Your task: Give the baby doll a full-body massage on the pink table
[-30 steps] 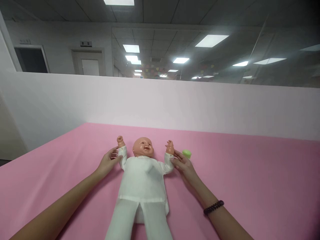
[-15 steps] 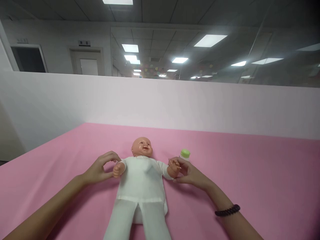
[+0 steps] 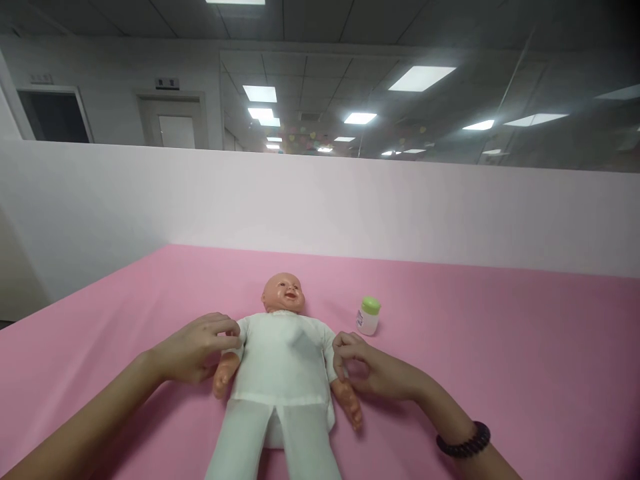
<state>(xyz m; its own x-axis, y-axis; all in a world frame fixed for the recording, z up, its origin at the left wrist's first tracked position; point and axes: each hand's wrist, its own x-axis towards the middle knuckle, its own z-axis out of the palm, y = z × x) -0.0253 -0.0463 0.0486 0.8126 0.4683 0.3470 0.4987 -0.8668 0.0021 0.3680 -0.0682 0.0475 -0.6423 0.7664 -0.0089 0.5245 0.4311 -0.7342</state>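
Observation:
A baby doll point(image 3: 283, 360) in a white top and white trousers lies on its back on the pink surface, head away from me. My left hand point(image 3: 200, 347) has its fingers curled round the sleeved arm at the doll's left-hand side in the picture. On the other side, my right hand point(image 3: 375, 367) pinches the doll's other sleeve near the forearm. Both plastic doll hands stick out below my fingers, pointing down and outward. Just beyond my right hand stands a small white bottle point(image 3: 369, 321) with a green cap, upright and apart from it.
The pink cover point(image 3: 500, 360) spreads over the whole surface. A white partition point(image 3: 320, 207) rises along its far edge, with glass and ceiling lights beyond it. A black coiled band point(image 3: 464, 441) circles my right wrist.
The doll's arms have swung from out at the sides to down along its body. My hands have moved from beside the doll's hands onto its sleeves, and the bottle is now uncovered.

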